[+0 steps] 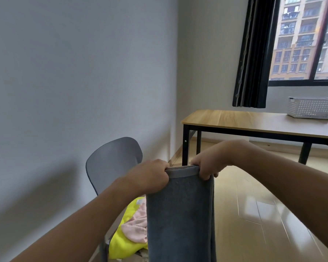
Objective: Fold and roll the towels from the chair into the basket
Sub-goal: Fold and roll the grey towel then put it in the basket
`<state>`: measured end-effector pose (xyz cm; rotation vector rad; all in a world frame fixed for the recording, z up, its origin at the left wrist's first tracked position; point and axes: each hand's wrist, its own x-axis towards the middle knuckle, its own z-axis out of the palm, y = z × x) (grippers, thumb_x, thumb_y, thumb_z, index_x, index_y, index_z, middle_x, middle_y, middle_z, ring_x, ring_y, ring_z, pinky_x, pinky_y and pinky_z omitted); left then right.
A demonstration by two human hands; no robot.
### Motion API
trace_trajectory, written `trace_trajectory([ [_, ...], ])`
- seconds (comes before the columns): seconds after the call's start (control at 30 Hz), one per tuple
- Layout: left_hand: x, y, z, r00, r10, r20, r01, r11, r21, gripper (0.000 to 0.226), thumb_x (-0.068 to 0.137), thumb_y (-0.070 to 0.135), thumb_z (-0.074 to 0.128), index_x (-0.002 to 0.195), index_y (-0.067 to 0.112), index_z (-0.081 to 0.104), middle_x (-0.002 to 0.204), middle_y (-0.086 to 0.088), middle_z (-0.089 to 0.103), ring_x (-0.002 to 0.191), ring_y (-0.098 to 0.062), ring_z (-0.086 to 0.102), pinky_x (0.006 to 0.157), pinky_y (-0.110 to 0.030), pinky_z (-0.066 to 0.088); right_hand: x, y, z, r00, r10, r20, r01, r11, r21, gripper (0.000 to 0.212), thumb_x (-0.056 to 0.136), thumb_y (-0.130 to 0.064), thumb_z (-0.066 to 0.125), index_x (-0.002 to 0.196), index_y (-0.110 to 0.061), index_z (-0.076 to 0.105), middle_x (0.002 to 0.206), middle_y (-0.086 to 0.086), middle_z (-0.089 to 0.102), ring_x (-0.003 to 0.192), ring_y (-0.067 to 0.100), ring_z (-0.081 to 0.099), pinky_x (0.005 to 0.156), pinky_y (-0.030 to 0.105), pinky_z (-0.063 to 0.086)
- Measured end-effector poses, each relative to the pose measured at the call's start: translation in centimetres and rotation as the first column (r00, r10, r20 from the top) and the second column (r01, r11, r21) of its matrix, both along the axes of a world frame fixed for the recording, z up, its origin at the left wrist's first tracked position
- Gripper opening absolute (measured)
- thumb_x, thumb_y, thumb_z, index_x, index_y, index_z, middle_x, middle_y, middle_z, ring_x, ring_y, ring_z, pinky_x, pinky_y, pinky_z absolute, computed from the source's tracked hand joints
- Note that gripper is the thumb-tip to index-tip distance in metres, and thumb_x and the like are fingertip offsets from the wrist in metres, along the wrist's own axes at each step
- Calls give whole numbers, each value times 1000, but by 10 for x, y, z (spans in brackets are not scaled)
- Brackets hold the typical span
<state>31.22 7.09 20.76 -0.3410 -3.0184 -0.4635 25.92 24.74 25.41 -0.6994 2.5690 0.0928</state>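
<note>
1. The chair (114,163) stands at the left by the wall, with a yellow towel (121,241) and a pink towel (136,225) heaped loosely on its seat. The hanging cloth passes just in front of that heap, so a swing could drag the pile off onto the floor.
2. The left hand (150,178) has its fingers curled tightly round the top left corner of the grey towel (180,214). If this grip slackens, the corner drops and the towel twists out of square.
3. The grey towel hangs straight down between both hands, in the air above the chair's edge, its lower end out of view. It may brush the floor and spoil the fold.
4. The right hand (206,165) pinches the top right corner, fingers curled over the hem. Uneven pulling would skew the edges.
5. The basket (311,108) sits far right on the desk (244,120), well apart from the hands. A loosely made roll could unwind while being carried over to it.
</note>
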Motion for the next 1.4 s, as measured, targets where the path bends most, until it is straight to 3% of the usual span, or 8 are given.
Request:
trace_trajectory([
  [0.17,-34,-5,-14,988,20,-156,-68,950,-305,20,87,42,43,90,22,43,97,-3,61,90,-24,57,73,-32,40,-37,-2,-23,983,-54,-173,36,994,-107,23,92,-14,50,114,-14,52,103,5,56,94,22,57,85,35,50],
  [0.27,-62,-9,-11,867,-47,-495,-202,877,-437,22,89,36,38,95,19,50,104,-6,65,94,-28,58,82,-36,38,-54,-1,-31,908,-139,-396,5,948,-320,13,91,-14,48,104,-17,49,105,5,52,94,20,53,84,36,50],
  [0.5,-72,-17,2,691,-197,-695,-235,849,-474,27,73,10,33,89,15,55,79,-7,64,70,-30,57,63,-34,35,-59,8,-32,627,-107,-772,-252,910,-331,19,89,-12,53,106,-14,48,103,1,48,93,18,49,81,30,44],
  [0.63,-60,-14,-32,866,-142,-479,-122,870,-477,25,85,13,43,109,19,47,99,-7,66,90,-32,62,70,-33,37,-45,11,-57,787,-90,-610,-168,921,-353,12,87,-18,57,96,-20,49,94,-1,57,83,18,57,66,25,43],
  [0.73,-49,-13,-81,993,-107,-45,89,949,-304,23,86,17,46,107,24,52,107,-6,65,97,-28,61,77,-35,48,-32,11,-102,935,-39,-352,-37,978,-207,17,84,-15,57,100,-18,55,101,4,60,87,21,56,68,29,41],
  [0.9,-33,-5,-179,886,-147,439,266,937,-224,20,78,38,53,93,27,60,111,-6,63,109,-27,56,89,-33,49,-20,10,-200,996,12,87,-29,979,202,33,85,-16,56,117,-9,57,116,15,61,102,32,64,78,38,52],
  [1.23,-94,-12,-204,929,-76,363,48,995,84,11,88,27,50,94,22,58,100,-2,61,92,-16,53,70,-25,38,-90,23,-225,947,-223,231,228,974,2,27,91,-5,48,118,-7,49,105,14,61,78,20,61,66,30,52],
  [1.4,-165,-4,-228,957,100,274,-136,984,115,16,85,20,48,94,18,62,98,-4,66,97,-23,54,99,-33,35,-148,28,-255,959,-283,28,284,949,-137,30,87,-8,48,116,-6,54,119,18,59,99,29,58,74,31,43],
])
